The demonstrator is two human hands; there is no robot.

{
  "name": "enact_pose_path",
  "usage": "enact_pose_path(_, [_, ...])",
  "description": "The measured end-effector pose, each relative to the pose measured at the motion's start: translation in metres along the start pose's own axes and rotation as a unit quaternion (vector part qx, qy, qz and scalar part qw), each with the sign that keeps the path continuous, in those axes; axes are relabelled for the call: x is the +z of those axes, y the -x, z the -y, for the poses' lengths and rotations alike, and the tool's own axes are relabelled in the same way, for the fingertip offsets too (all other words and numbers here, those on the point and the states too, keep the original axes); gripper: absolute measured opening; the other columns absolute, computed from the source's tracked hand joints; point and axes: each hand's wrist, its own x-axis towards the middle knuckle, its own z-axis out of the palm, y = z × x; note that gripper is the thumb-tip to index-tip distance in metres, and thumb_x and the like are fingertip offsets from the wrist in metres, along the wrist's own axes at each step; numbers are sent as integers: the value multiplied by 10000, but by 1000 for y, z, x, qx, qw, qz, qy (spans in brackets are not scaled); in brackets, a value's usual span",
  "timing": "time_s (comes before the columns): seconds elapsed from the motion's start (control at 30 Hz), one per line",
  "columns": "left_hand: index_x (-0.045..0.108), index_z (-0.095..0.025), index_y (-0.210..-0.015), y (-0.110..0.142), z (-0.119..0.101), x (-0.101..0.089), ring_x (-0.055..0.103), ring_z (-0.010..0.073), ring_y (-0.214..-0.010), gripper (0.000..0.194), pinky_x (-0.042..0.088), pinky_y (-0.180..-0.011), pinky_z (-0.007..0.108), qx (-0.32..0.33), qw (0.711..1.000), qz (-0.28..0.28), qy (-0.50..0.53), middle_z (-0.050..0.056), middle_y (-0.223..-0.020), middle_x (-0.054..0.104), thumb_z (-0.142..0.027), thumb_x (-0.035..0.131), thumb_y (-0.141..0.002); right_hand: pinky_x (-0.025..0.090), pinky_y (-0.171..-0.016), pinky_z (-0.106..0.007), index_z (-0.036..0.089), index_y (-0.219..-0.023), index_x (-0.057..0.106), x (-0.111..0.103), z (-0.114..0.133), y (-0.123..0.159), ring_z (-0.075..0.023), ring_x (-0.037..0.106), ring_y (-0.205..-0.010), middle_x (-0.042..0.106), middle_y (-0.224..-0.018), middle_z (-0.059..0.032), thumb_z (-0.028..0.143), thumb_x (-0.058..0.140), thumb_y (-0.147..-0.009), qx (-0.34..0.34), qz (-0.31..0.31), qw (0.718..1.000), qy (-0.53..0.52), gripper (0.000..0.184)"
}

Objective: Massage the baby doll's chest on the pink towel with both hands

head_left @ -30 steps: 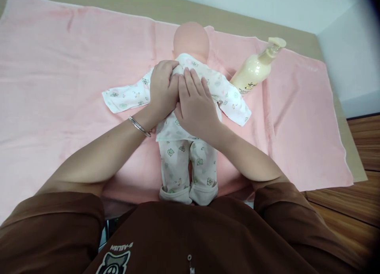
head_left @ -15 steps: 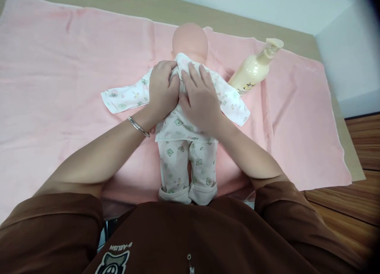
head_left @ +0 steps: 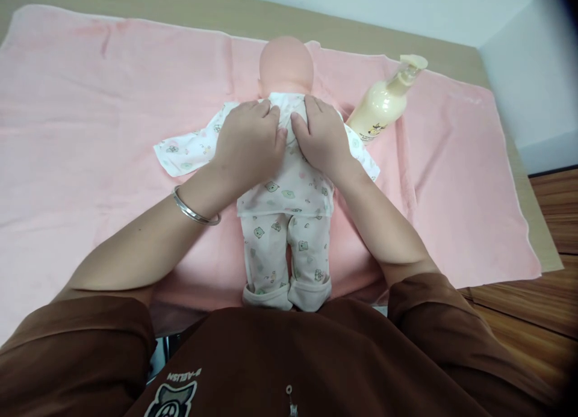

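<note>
A bald baby doll (head_left: 286,67) lies face down on a pink blanket, its head away from me. It wears a white printed baby shirt (head_left: 289,191) and matching trousers (head_left: 266,254) with turned-up cuffs. My left hand (head_left: 250,140) is bent over the shirt at the doll's left-side shoulder in view, fingers curled on the cloth. My right hand (head_left: 324,134) grips the shirt at the other shoulder, its thumb toward the middle of the back. Some fingertips are hidden against the cloth. The shirt collar lies flat below the head, and both sleeves spread outward.
A cream pump bottle (head_left: 382,107) lies tilted on the pink blanket (head_left: 112,104), right of the doll. Behind the blanket runs the bare tabletop edge (head_left: 469,59), with a pale wall beyond. Brown wooden boards (head_left: 533,302) show at the lower right.
My hands have moved apart toward the shoulders, uncovering the middle of the upper back. The raised collar has come down flat below the doll's head.
</note>
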Motion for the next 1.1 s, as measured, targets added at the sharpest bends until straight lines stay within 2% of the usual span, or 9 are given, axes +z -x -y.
enact_pose_path(0.13, [325, -266, -689, -6, 7, 4, 537, 399, -1023, 619, 366, -1081, 642, 1, 999, -2, 37, 108, -821, 531, -769, 627, -886, 506, -1108, -481, 150, -1232, 608, -11, 18, 13, -304, 619, -1177, 698, -1213, -154, 417, 290, -1091, -4, 20, 999, 48, 438])
enact_pose_path(0.27, [272, -260, -688, -21, 24, 9, 462, 322, -799, 638, 426, -896, 579, -5, 1000, -22, -20, 79, -718, 397, -840, 390, -928, 529, -1025, -496, 181, -1112, 607, -15, 33, 26, -313, 628, -1096, 699, -1104, -161, 444, 265, -1093, -21, -1, 997, 79, 432])
enact_pose_path(0.4, [289, -268, -714, -20, 23, 12, 442, 333, -809, 683, 402, -896, 584, -24, 999, -36, -22, 74, -734, 366, -937, 337, -845, 541, -994, -482, 187, -1060, 603, -14, 31, 22, -294, 627, -1079, 706, -1092, -151, 438, 301, -1092, -5, 6, 998, 66, 394])
enact_pose_path(0.5, [345, -274, -728, -8, 8, 11, 513, 398, -946, 632, 394, -971, 604, -8, 999, -46, 7, 97, -771, 451, -876, 497, -850, 524, -1066, -454, 200, -1122, 609, -13, 19, 9, -281, 628, -1162, 708, -1201, -124, 394, 394, -1074, 6, 32, 999, 24, 294])
enact_pose_path(0.67, [446, -280, -747, -1, -3, 3, 563, 440, -1088, 510, 390, -1062, 635, 16, 1000, -12, 17, 128, -928, 576, -756, 575, -876, 523, -1039, -453, 155, -1222, 617, -10, 1, -3, -278, 649, -1136, 715, -1218, -138, 606, 310, -1092, 21, 55, 998, -11, 561])
enact_pose_path(0.8, [466, -271, -700, -16, 15, -6, 574, 355, -936, 440, 439, -1038, 590, -20, 999, 21, 18, 91, -837, 593, -639, 591, -906, 545, -1004, -457, 165, -1104, 643, -13, 7, 3, -251, 637, -1032, 726, -1090, -130, 621, 324, -1087, 14, 47, 999, 21, 557])
enact_pose_path(0.9, [431, -259, -658, -25, 24, -9, 493, 277, -772, 429, 487, -930, 528, -40, 998, 26, 29, 59, -733, 537, -552, 581, -933, 557, -975, -509, 168, -1028, 662, -20, 18, 9, -300, 651, -1011, 726, -1031, -151, 522, 360, -1084, 10, 60, 996, 64, 469])
enact_pose_path(1.0, [398, -256, -662, -27, 23, -7, 474, 280, -748, 391, 470, -860, 526, -53, 998, 31, 6, 72, -742, 514, -497, 524, -944, 562, -962, -532, 212, -998, 674, -27, 25, 12, -332, 656, -1022, 732, -1021, -143, 506, 363, -1071, 4, 59, 996, 71, 434])
enact_pose_path(1.1, [362, -262, -692, -22, 18, -1, 526, 334, -817, 376, 458, -873, 585, -59, 997, 23, -34, 101, -776, 515, -501, 486, -955, 568, -930, -498, 231, -989, 673, -26, 22, 9, -313, 659, -1004, 741, -1024, -127, 540, 362, -1072, 10, 62, 997, 52, 447])
